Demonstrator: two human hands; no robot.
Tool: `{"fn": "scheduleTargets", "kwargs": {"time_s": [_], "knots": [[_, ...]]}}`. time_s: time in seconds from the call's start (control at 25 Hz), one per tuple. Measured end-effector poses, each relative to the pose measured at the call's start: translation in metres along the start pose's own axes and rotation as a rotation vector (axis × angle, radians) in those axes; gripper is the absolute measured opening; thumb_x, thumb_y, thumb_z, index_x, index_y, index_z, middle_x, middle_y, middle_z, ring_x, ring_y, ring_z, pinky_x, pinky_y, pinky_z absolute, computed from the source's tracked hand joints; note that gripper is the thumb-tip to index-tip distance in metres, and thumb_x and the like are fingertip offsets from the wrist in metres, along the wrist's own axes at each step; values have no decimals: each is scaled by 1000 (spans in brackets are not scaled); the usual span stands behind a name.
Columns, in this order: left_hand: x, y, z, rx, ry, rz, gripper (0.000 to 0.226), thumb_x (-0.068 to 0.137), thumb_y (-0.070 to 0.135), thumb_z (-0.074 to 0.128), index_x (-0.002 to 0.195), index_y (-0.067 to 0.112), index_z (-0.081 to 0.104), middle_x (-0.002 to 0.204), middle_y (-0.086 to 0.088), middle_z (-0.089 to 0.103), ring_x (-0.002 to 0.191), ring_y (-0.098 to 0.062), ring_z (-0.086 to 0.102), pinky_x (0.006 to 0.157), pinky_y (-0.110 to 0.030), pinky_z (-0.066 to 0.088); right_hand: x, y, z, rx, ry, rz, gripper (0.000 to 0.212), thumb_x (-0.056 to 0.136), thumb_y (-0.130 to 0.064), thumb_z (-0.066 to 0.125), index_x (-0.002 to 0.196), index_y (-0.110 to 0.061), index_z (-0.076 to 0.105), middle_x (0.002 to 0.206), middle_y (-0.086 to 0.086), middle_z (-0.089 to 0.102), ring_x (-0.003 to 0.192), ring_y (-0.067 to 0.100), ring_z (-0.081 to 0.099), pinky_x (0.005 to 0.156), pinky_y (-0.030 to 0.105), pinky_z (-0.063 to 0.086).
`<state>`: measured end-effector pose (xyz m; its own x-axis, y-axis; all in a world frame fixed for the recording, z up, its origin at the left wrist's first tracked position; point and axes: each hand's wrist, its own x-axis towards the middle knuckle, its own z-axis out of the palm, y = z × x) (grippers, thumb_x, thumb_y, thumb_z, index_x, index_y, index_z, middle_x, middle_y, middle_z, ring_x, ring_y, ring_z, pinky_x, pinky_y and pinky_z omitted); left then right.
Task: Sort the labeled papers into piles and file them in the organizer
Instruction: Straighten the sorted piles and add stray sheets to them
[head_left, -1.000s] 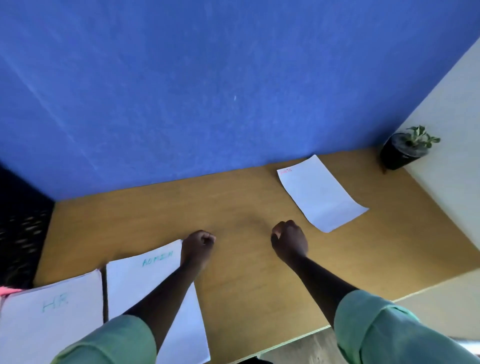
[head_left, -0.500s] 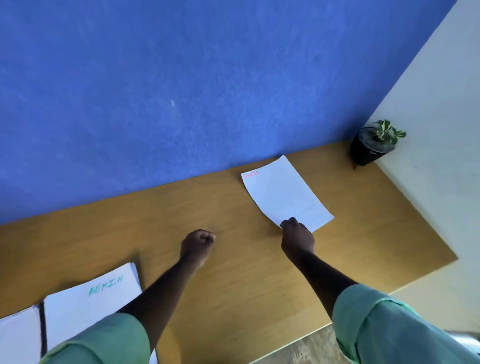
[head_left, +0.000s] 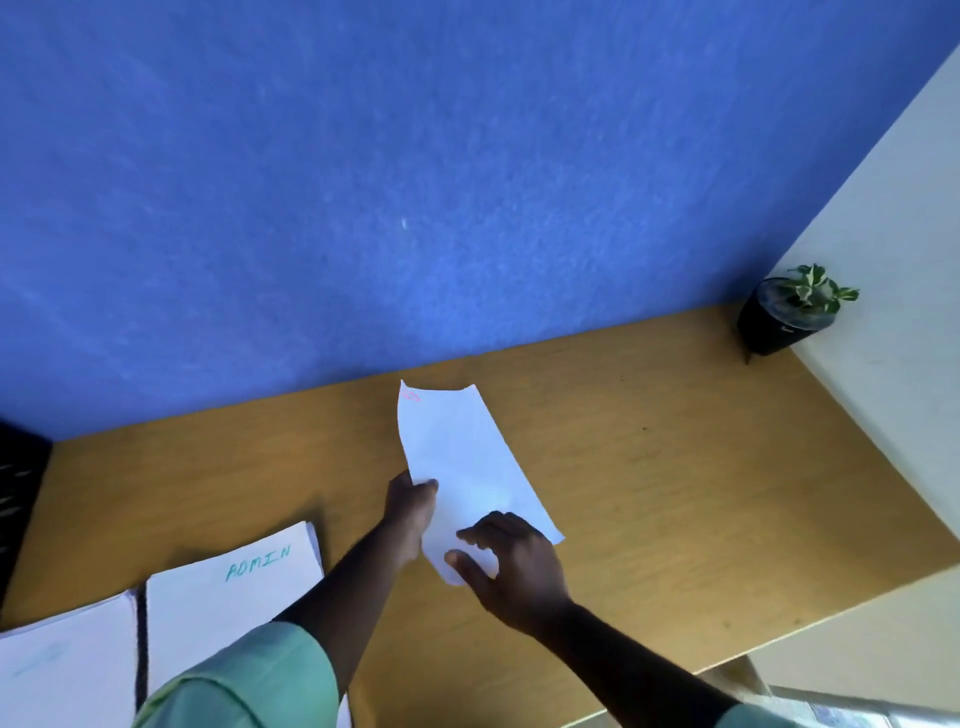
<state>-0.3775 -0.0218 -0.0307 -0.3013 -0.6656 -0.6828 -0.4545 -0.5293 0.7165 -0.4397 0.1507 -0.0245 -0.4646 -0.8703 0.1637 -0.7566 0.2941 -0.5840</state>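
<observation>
Thin white sheet (head_left: 467, 467) now lifted, curling, left hand (head_left: 410, 506) pinching its edge, right hand (head_left: 511, 558) loosely spread on it

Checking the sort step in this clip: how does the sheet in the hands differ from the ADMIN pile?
The held sheet is a single page, curled and partly lifted; the ADMIN pile is a thick stack lying flat. The left hand pinches the held sheet's edge and the right hand touches its near end; no hand holds the ADMIN pile. The held sheet's corner label is small, reddish and unreadable; the pile's reads ADMIN in teal. Both are white paper over the wooden desk.
</observation>
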Motion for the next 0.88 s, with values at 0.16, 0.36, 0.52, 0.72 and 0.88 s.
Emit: {"fn": "scheduleTargets", "kwargs": {"time_s": [0.16,0.36,0.52,0.72,0.88], "knots": [[-13,-12,-49,-9,118,103,26,93,3,55,117,6,65,104,-6,68,85,-22,64,74,-28,50,31,3,1,34,127,227,31,97,-47,63,113,-23,73,111,-8,68,100,9,65,84,28,55],[-42,-44,-138,-141,38,135,27,91,3,60,116,10,67,116,-9,71,109,-32,65,100,-53,50,62,-28,24,427,-135,686,39,87,-30,76,122,-14,68,115,1,70,100,20,66,87,38,55],[-66,-74,-220,-136,89,212,18,88,7,69,104,13,73,103,-4,76,99,-27,71,92,-45,56,40,-86,67,565,-197,673,4,84,-16,76,81,-13,77,70,-3,69,65,16,59,64,31,46],[-82,-118,-348,46,304,274,16,88,20,70,82,5,74,81,-10,73,72,-23,61,67,-33,46,12,-181,142,594,-184,655,14,81,-13,81,68,-15,75,59,-3,66,59,17,55,60,34,47],[-92,-153,-434,149,393,269,41,94,18,59,56,8,46,56,2,40,58,-20,34,57,-31,25,-6,-248,190,756,-245,692,9,83,-5,79,76,-11,80,83,8,79,74,22,72,73,43,62]]}}
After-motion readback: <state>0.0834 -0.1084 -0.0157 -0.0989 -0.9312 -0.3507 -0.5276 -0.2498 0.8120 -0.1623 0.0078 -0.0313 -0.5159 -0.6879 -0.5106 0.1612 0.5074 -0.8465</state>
